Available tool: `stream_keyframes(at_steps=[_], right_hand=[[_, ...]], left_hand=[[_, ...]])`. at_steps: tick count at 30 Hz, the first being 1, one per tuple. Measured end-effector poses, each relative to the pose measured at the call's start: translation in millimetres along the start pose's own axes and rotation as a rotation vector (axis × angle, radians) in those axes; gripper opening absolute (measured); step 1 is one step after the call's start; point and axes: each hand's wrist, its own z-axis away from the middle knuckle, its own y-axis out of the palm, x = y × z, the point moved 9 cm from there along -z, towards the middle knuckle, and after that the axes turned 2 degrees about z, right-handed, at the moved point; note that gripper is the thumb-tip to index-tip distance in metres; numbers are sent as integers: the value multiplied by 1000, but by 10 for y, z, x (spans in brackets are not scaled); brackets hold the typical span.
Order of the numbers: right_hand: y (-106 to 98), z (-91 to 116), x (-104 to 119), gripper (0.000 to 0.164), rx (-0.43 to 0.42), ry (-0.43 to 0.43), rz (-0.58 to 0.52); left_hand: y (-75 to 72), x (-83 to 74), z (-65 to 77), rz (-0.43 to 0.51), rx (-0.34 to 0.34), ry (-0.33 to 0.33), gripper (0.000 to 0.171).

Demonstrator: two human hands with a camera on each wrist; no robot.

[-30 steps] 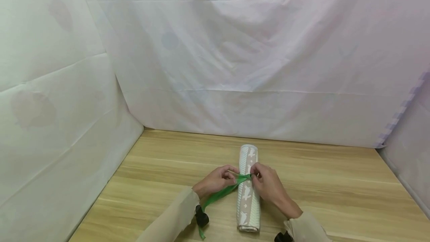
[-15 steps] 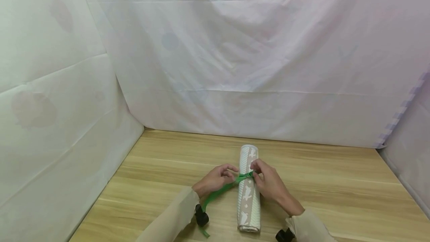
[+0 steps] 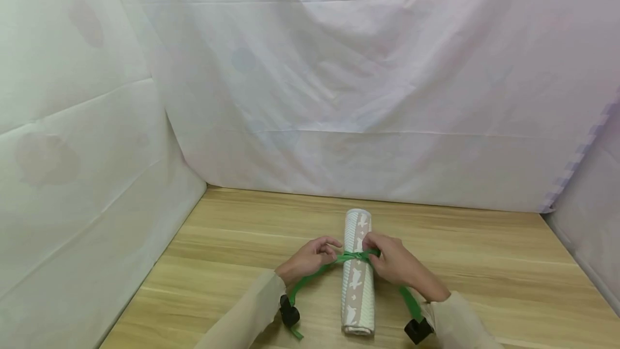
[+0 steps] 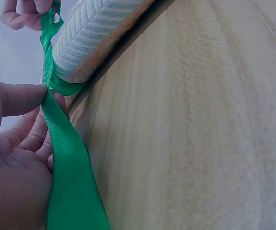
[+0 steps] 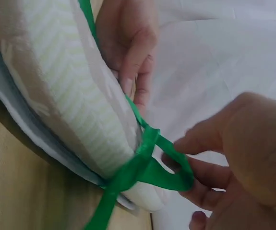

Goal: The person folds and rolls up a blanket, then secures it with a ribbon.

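A rolled-up cloth (image 3: 355,295) with pale zigzag stripes and white animal shapes on a beige band lies lengthwise on the table. Green ribbon (image 4: 73,167) goes round its middle and crosses in a knot (image 5: 150,136) on top. On the left side, my left hand (image 3: 309,258) pinches one length of ribbon between thumb and fingers, and its tail hangs down past the wrist. My right hand (image 3: 393,260), at the roll's right side, pinches a ribbon loop (image 5: 188,178) that sticks out from the knot. Another ribbon tail (image 3: 410,302) shows below the right wrist.
The wood-grain table (image 3: 489,273) stretches to both sides of the roll. A white sheet (image 3: 310,96) hangs behind it, with more white sheeting (image 3: 72,176) along the left. Black wrist cameras (image 3: 289,314) sit at the beige sleeves (image 3: 247,311).
My right hand has drawn the ribbon to the right, and a loop now stands out beside the knot. A tail has come into view under the right wrist. My left hand has barely moved.
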Motion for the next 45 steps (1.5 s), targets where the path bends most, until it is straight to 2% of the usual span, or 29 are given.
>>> stream_keyframes(at_steps=[4,10,15,22,26,34,40,45], right_hand=[[-11,20,29,20,99,-46,-26],[-25,49,29,18,153,-107,-140],[-72,51,14,20,147,-110,-84],[-141,73,-54,19,167,-52,15],[-169,74,-114,21,141,-44,-7],[-297,57,-184,23,0,-40,-70],[-320,68,-191,21,0,-27,-177],[-390,86,-175,20,14,-34,-108]], left_hand=[[-3,5,4,19,-2,-4,24],[3,14,1,21,-1,-7,25],[8,6,10,19,-3,-6,25],[8,6,18,38,3,-8,25],[13,6,31,40,6,-9,26],[11,4,31,37,3,-10,25],[10,9,16,28,5,-13,25],[5,4,17,30,4,-10,25]])
